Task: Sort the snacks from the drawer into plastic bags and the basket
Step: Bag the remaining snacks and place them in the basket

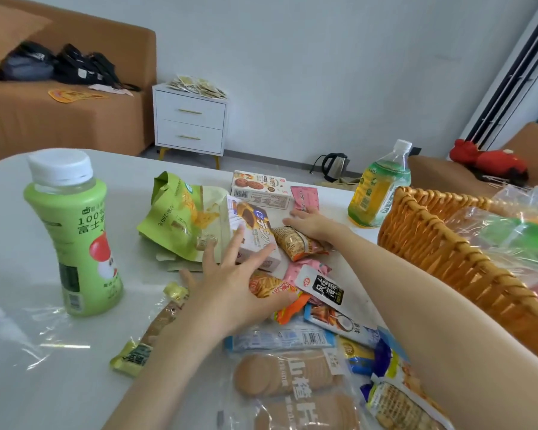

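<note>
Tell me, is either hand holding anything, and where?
Nothing is gripped: the left hand lies spread on the white-and-purple cardboard biscuit box, the right hand flat beside the pink plastic packet.

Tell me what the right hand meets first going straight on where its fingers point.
Probably the pink packet, which lies just beyond the right hand and may already be touching it. Depth is unclear.
</note>
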Motion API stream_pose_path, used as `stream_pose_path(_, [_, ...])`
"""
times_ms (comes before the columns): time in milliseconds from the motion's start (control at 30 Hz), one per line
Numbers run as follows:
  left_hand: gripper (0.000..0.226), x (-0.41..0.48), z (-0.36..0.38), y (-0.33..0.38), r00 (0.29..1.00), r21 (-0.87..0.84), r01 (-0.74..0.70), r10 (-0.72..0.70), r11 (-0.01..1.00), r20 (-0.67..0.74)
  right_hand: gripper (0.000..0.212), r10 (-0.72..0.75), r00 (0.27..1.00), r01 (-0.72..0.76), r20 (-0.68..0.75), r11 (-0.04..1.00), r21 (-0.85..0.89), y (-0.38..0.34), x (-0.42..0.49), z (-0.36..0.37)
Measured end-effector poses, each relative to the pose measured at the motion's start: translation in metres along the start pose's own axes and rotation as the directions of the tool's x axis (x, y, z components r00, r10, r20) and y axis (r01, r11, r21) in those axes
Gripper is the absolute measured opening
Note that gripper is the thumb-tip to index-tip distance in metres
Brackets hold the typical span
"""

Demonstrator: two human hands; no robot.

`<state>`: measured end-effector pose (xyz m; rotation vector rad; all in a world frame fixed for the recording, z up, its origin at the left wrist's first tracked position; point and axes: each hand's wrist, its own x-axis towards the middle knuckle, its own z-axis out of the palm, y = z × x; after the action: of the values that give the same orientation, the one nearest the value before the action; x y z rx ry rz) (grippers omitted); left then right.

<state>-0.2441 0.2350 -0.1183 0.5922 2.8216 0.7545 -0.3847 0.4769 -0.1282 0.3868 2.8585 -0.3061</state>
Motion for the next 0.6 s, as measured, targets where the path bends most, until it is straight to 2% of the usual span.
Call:
stream_pose_path(133, [0.098, -0.013, 0.002, -0.003, 0.998, 0.053, 0.062, -0.061, 0.997, -0.011, 0.089, 0.067, 0.996, -0.065, 0.064, 0.998, -0.027, -0.004, -0.015, 0.008])
stream_pose_path(300, [0.099, -0.033, -0.008, -0.013, 0.992, 0.08, 0.125, -0.127, 0.989, 0.026, 0.064, 0.102, 0.992, -0.097, 0.075, 0.993, -0.068, -0.012, -0.066, 0.012])
stream_pose_path(433, [0.098, -0.047, -0.019, -0.016, 0.983, 0.041, 0.169, -0.171, 0.985, 0.065, 0.065, 0.052, 0.989, -0.037, 0.136, 0.993, -0.108, -0.023, -0.094, 0.022])
stream_pose_path(467, [0.097, -0.048, -0.02, -0.015, 0.984, 0.021, 0.171, -0.172, 0.985, 0.051, 0.06, 0.031, 0.995, -0.022, 0.094, 0.995, -0.098, -0.024, -0.098, 0.02])
stream_pose_path(533, [0.094, -0.049, -0.022, -0.014, 0.985, -0.024, 0.171, -0.171, 0.985, 0.017, 0.045, 0.012, 0.991, -0.023, -0.134, 0.997, -0.079, -0.025, -0.106, 0.01])
stream_pose_path(600, [0.09, -0.048, -0.021, -0.016, 0.988, -0.006, 0.15, -0.15, 0.989, -0.026, 0.045, -0.019, 0.931, -0.01, -0.364, 0.997, -0.077, -0.025, -0.102, 0.001])
